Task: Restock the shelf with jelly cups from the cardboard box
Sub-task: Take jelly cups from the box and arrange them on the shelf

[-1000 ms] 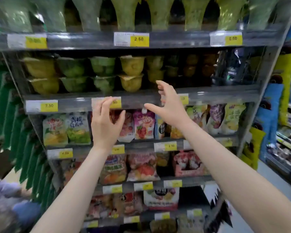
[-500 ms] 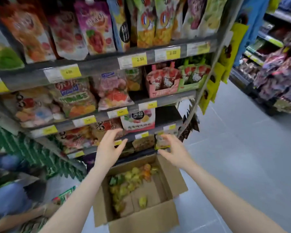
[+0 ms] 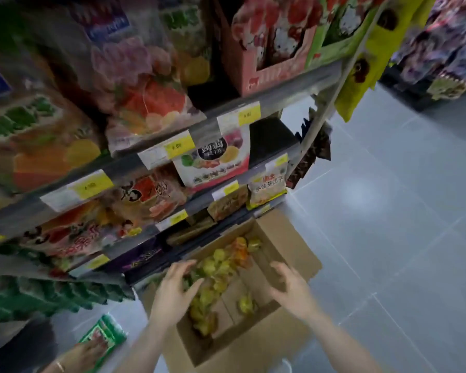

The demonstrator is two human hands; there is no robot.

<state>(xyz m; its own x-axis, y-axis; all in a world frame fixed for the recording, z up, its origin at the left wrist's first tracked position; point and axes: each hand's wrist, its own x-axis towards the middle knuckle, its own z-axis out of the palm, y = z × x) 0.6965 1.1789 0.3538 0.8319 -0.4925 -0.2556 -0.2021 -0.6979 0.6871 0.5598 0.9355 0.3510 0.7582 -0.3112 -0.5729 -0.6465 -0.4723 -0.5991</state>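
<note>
Left hand (image 3: 172,289) spread wide, fingers loose, holding nothing, hovers right over the heap of jelly cups (image 3: 215,267) along the left side of the cardboard box (image 3: 248,343) on the floor. Right hand (image 3: 291,289), open and empty too, hangs over the bare right half. The left is nearer; the heap runs away toward the shelf (image 3: 226,114), one stray cup (image 3: 245,304) lying between the hands.

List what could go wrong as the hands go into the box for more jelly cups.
The jelly cups lie loose in a heap in the cardboard box; the left hand could knock some aside while grabbing. One cup lies apart, near the right hand, and may be overlooked.
</note>
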